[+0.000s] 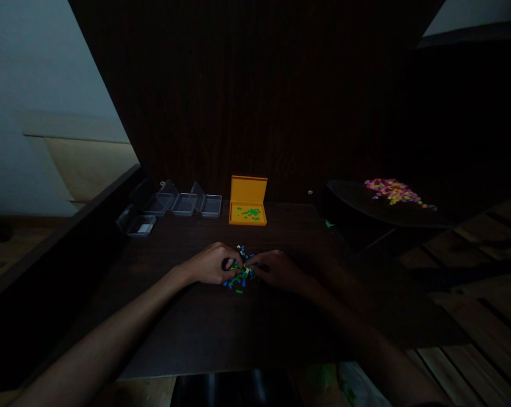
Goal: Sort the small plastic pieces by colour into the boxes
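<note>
A small pile of tiny building bricks (243, 282), mostly blue and green with some pale ones, lies on the dark table. My left hand (216, 264) reaches in from the left, thumb and forefinger curled together over the pile. From the right, my right hand (278, 270) meets it with its fingers bent close together at the same spot. Anything pinched between the fingertips is too small and dark to make out. Just behind the pile stands an open yellow case (248, 189) with several green pieces (252, 213) in its base.
Several clear plastic boxes (184, 204) with raised lids stand at the back left. A heap of pink, red and yellow pieces (393, 191) rests on a dark shelf at right. A dark panel (255, 102) rises behind the table (183, 333), and a low side board (69, 226) borders its left.
</note>
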A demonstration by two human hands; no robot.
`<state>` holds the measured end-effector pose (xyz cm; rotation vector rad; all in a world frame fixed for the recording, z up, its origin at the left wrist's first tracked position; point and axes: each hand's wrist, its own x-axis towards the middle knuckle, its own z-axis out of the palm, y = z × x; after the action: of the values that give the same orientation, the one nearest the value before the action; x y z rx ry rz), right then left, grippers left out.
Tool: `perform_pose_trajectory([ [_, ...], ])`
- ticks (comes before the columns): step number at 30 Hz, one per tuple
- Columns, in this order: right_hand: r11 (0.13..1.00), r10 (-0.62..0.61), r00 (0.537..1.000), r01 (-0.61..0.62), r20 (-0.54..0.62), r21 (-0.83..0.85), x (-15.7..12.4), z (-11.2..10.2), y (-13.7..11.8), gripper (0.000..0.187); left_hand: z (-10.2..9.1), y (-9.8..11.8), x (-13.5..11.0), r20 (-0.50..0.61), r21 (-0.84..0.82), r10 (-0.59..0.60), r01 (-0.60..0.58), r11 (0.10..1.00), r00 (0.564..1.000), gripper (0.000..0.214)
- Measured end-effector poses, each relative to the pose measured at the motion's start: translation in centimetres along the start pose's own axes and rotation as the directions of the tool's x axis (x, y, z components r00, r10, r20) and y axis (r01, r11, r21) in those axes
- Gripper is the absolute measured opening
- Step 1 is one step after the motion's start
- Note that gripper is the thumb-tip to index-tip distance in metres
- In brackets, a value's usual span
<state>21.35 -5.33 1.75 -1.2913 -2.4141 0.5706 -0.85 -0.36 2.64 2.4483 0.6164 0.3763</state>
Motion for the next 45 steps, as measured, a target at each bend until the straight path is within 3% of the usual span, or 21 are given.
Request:
perform_pose_trajectory([
  [14,1.0,-0.008,0.999,0.007,0.034,0.023,0.0,-0.2,0.06,0.023,-0.09,-0.56,0.02,-0.003,-0.064,0.003,-0.003,0.998,1.0,0.013],
  [27,0.999,-0.038,0.998,0.037,0.058,0.008,-0.11,-0.06,0.23,0.023,-0.68,-0.38,-0.24,0.045,-0.039,0.023,-0.022,0.999,0.999,0.029],
  [45,0.999,0.022,1.0,-0.022,0.005,0.025,-0.52,-0.11,-0.03,0.017,-0.32,0.05,-0.18,0.069,-0.019,-0.023,0.025,1.0,0.997,0.018],
])
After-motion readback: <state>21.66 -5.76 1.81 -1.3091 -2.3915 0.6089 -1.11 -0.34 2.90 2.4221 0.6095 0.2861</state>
